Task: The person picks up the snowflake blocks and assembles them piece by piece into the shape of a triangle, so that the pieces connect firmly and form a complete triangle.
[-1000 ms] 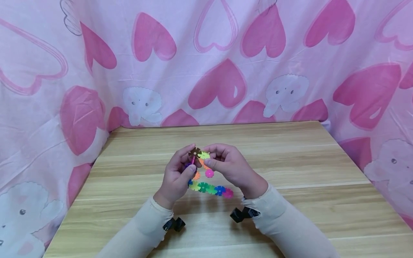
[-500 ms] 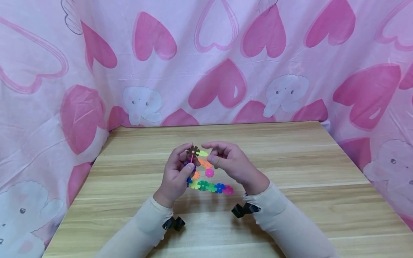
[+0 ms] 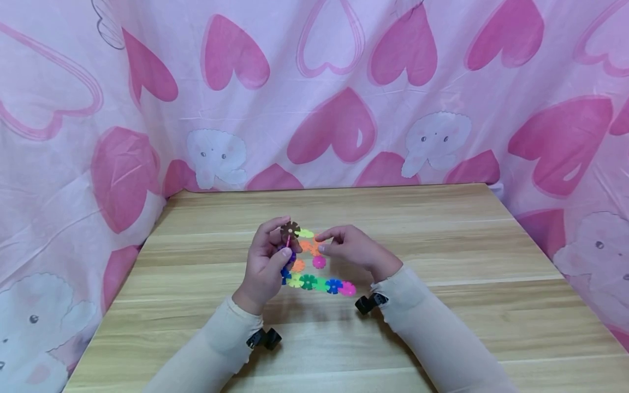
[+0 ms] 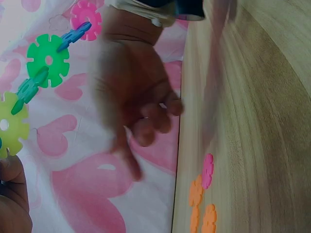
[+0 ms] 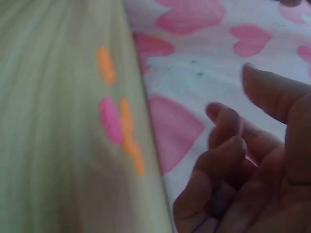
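Observation:
My left hand (image 3: pixel 262 265) pinches a chain of interlocking plastic snowflake discs, raised over the table. The chain's upper end has a brown disc (image 3: pixel 290 230) with a yellow disc (image 3: pixel 306 233) beside it and a pink one seen edge-on below. From the hand its lower part runs right through yellow, green (image 3: pixel 308 281), blue and pink (image 3: pixel 347 288) discs. Part of it is hidden by the fingers. My right hand (image 3: pixel 352 245) hovers to the right with nothing in its loosely bent fingers; in the left wrist view this hand (image 4: pixel 133 97) is blurred.
Loose orange discs (image 5: pixel 127 119) and a pink disc (image 5: pixel 111 120) lie on the wooden table (image 3: pixel 442 234) beyond the chain. A pink heart-patterned cloth (image 3: pixel 334 125) hangs around the table's back and sides. Each wrist carries a small black camera (image 3: pixel 371 303).
The right hand has let go of the yellow disc, drawn back to the right and dropped lower, near the loose orange discs. The left hand has shifted slightly left with the chain.

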`<state>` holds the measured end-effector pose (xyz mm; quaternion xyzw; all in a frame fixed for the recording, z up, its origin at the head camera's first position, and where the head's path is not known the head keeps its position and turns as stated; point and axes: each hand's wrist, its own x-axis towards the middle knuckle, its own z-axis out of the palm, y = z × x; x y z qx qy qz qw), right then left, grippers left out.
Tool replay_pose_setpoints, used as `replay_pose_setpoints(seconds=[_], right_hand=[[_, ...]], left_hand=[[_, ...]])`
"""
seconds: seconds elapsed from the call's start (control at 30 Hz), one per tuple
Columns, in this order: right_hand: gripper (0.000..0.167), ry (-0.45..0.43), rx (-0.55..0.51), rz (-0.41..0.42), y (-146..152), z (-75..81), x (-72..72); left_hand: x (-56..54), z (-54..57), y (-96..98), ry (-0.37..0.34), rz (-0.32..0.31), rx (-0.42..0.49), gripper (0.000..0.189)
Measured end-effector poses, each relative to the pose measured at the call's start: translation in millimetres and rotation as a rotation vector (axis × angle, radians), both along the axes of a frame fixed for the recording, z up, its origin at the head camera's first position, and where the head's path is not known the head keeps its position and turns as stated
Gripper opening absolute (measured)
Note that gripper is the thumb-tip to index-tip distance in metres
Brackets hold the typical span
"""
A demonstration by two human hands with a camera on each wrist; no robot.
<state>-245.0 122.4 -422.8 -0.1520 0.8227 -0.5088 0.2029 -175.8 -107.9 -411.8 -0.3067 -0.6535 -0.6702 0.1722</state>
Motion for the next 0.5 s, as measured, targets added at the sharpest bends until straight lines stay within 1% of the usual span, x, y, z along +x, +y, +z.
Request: replay_pose_setpoints(seconds=[0.13, 0.2, 0.27, 0.4, 0.5], right_hand=[[0.023, -0.085, 0.139, 0.025, 0.3, -9.2, 0.2], [0.020, -0.102, 0.177, 0.049, 0.8, -13.0, 0.7], [0.022, -0.128, 0.193, 0.063, 1.3, -14.2, 2.1], [0.026, -0.125, 0.241, 0.077, 0.2, -12.5, 4.9], [0.022, -0.102, 0.280, 0.064, -0.4, -10.4, 6.6]], left_hand=[[0.4, 0.2, 0.6, -0.010, 0.013, -0.003, 0.064], [0.6, 0.5, 0.9, -0.012, 0.013, 0.002, 0.061], [0.8, 0.8, 1.3, -0.018, 0.011, 0.005, 0.061], [0.9, 1.0, 1.1, -0.013, -0.002, 0.015, 0.057], [1.1, 1.0, 0.9, -0.009, -0.006, 0.019, 0.059]])
